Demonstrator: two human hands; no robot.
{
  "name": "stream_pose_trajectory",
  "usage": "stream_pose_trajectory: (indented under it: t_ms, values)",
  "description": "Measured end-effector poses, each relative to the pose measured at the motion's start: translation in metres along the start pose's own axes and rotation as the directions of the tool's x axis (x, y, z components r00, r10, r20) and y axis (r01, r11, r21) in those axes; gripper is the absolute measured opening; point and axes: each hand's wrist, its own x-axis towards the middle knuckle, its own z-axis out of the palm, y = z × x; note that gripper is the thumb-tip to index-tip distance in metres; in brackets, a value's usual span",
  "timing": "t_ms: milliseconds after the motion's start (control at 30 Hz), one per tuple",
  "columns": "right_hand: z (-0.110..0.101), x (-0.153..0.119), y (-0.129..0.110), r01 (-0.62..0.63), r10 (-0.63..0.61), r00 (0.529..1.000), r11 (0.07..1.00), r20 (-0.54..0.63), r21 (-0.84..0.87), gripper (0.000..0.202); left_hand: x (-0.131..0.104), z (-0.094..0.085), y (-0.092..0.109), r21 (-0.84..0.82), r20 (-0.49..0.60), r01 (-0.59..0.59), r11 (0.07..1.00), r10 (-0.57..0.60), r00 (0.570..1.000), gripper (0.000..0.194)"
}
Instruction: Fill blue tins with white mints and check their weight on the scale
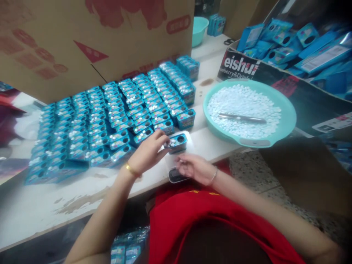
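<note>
A small blue box (180, 139) stands on a white kitchen-type scale (189, 148); a round dark hole shows in its top, and white tablets (172, 142) lie on it. My left hand (150, 149) is closed at the left end of this box, thumb and fingers on its edge. Just in front of the scale, my right hand (195, 168) has its fingers curled together, slightly blurred; whatever they may hold is hidden. To the right is a turquoise basin (254, 142) full of white tablets, with a metal tool (242, 118) lying across them.
Rows of blue boxes (96, 124) cover the table's left and middle, many topped with tablets. Behind them rises a large cardboard carton (123, 40). A dark printed carton (275, 84) at the right holds more blue boxes. Another turquoise basin (200, 32) stands at the back.
</note>
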Motion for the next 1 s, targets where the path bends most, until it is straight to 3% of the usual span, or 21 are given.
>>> stream_pose_trajectory:
  t_ms: [100,233,633,833,900,1000]
  values:
    - [0.010,0.012,0.005,-0.083,0.078,0.996,0.981,0.038,0.174,0.017,0.004,-0.004,-0.002,-0.009,0.053,-0.026,1.000,0.026,0.998,0.011]
    - [0.016,0.023,0.005,-0.077,0.074,0.997,0.949,0.023,0.307,0.023,0.009,-0.011,-0.002,-0.053,0.118,-0.034,0.998,0.040,0.992,0.011]
    - [0.023,0.030,0.003,-0.127,0.128,0.992,0.921,0.022,0.368,0.021,0.013,-0.019,0.003,-0.019,0.154,-0.016,1.000,0.019,0.988,0.010]
    - [0.029,0.027,0.001,-0.110,0.116,0.993,0.893,0.013,0.437,0.017,0.008,-0.023,0.026,-0.151,0.247,-0.075,0.986,0.111,0.963,0.010]
    - [0.029,0.024,0.000,-0.118,0.115,0.993,0.886,0.033,0.448,0.015,0.004,-0.026,0.029,-0.171,0.181,-0.075,0.982,0.106,0.978,0.015]
    - [0.023,0.014,-0.004,-0.145,0.151,0.988,0.910,0.017,0.389,0.018,-0.004,-0.029,0.022,-0.108,-0.072,0.016,0.994,-0.024,0.997,0.016]
